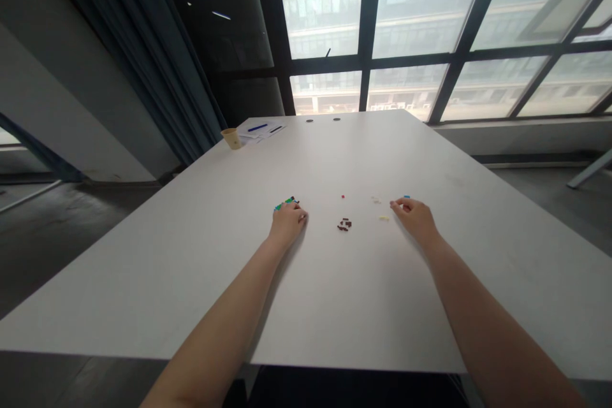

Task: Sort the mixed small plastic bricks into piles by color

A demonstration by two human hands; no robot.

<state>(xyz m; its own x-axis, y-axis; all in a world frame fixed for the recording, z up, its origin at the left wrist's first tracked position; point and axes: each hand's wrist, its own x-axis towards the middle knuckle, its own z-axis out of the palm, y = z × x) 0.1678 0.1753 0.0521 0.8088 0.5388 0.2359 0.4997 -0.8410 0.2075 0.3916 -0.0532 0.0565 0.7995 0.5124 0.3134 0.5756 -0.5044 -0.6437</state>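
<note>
Both hands (287, 224) are near small pieces (349, 224), grip unclear (a cup (232, 139) hides its contents).

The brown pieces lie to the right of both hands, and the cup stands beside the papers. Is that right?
Not quite. In the head view, the brown pieces lie between the left hand and the right hand, not to the right of both. The cup does stand beside the papers.
</note>
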